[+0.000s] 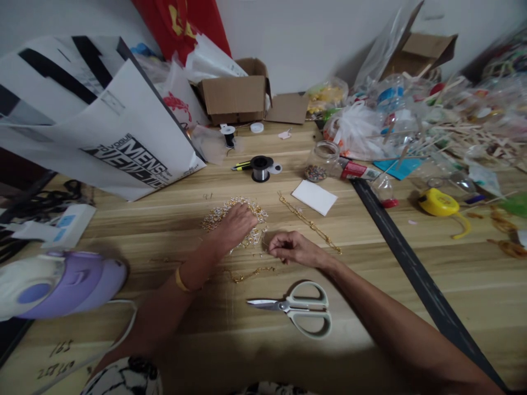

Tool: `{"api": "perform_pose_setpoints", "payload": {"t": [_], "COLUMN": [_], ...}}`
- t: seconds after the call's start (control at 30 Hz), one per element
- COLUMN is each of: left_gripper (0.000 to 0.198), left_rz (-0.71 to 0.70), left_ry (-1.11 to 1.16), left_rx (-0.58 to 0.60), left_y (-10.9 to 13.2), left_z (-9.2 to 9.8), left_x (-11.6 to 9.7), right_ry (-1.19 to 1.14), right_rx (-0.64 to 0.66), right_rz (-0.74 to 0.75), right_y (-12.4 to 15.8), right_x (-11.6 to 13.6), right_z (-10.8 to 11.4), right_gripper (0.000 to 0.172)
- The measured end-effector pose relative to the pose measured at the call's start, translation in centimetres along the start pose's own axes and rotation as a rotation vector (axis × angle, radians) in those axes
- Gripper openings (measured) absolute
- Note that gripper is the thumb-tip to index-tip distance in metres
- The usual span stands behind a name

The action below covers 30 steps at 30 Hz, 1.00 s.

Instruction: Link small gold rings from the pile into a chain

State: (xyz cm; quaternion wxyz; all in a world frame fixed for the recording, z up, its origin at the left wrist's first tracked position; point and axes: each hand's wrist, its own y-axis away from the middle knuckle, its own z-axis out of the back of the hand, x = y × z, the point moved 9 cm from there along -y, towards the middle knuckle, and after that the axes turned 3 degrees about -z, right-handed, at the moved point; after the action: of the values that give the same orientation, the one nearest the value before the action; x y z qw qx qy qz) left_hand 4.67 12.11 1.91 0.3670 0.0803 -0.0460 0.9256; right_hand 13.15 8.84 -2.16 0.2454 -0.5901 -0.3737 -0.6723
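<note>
My left hand (pixel 239 222) reaches into a pile of small gold and silver pieces (pixel 216 215), its fingers curled down and drawn together. What its fingertips hold, if anything, is hidden. Just to the right, my right hand (pixel 294 248) is closed in a pinch close above the table, by a few loose bits. Whatever sits in that pinch is too small to name. A gold chain (pixel 247 274) lies in front of my hands, and a longer gold chain (pixel 308 220) stretches behind my right hand. Scissors (pixel 290 308) with pale handles lie nearer me, blades slightly apart, pointing left.
Behind the pile are a wire spool (pixel 261 169), a white card (pixel 314 197) and a jar of beads (pixel 321 159). A purple-and-white appliance (pixel 74 285) and a large paper bag (pixel 123 131) stand left. A yellow tape measure (pixel 438 202) and plastic clutter lie right.
</note>
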Motion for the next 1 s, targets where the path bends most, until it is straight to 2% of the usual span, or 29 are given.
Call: {"api": "perform_pose_setpoints", "payload": {"t": [0.37,0.5,0.57,0.67,0.73,0.83,1.0], "left_gripper": [0.014,0.013,0.012,0.006,0.003,0.01,0.014], "left_rz": [0.067,0.123,0.191,0.322,0.392,0.512,0.695], "left_ry": [0.061,0.164,0.324,0.703,0.957,1.283,1.51], "left_rx": [0.009,-0.065,-0.156,-0.28,-0.297,-0.344,-0.357], "left_y": [-0.1,0.0,0.3,1.4,2.2,3.5,5.1], "left_z": [-0.1,0.9,1.8,2.5,2.0,1.1,-0.8], "left_x": [0.8,1.8,2.4,3.4,3.5,3.5,2.3], "right_ry": [0.017,0.005,0.0,-0.01,-0.014,-0.013,-0.026], "right_rx": [-0.004,-0.007,-0.002,0.0,-0.002,-0.003,-0.014], "right_rz": [-0.003,0.0,0.0,0.002,0.005,0.017,0.032], "right_y": [0.0,0.0,0.0,0.0,0.0,0.0,0.1], "right_x": [0.1,0.2,0.1,0.0,0.0,0.2,0.5], "right_z": [0.0,0.1,0.1,0.2,0.2,0.2,0.1], "right_gripper": [0.026,0.027,0.027,0.026,0.025,0.025,0.025]}}
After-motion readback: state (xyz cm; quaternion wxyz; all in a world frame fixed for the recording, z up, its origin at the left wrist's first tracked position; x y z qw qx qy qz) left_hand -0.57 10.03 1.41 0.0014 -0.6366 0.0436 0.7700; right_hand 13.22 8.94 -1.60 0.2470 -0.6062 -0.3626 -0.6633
